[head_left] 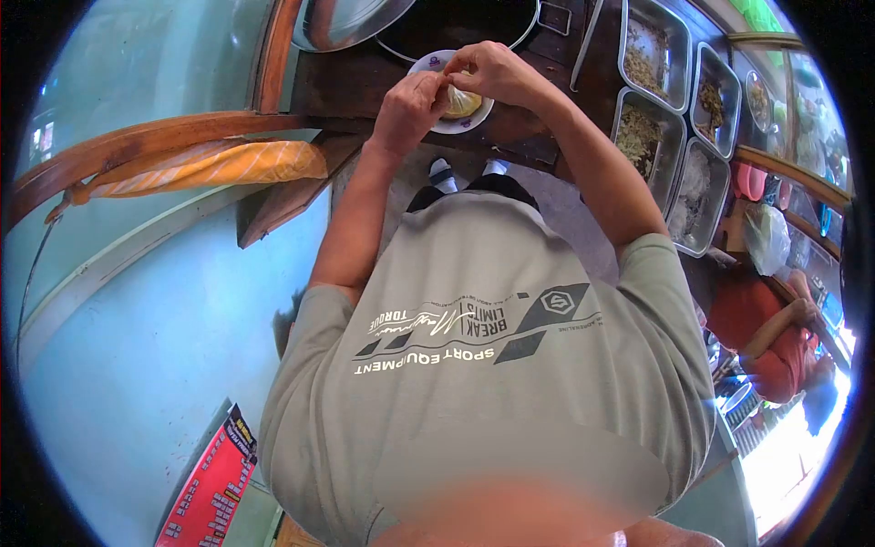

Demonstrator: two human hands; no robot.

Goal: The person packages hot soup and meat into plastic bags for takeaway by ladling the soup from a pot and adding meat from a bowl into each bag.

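Note:
A small clear plastic bag [463, 102] with yellow food in it rests in a white bowl with purple marks [476, 123] on the dark wooden table. My left hand [415, 102] is closed at the bag's gathered top, fingertips pinched together. From the other side my right hand [492, 75] pinches the same top, thumb and finger meeting close to the left fingertips. The exact grip on the plastic is partly hidden by the fingers.
Several metal trays [679, 146] of food stand to the right, with a metal rod [588, 46] beside them. A large metal basin [346, 23] sits at the far left of the table [351, 87]. An orange cloth [210, 169] hangs on a wooden rail. Another person [766, 324] is at the right.

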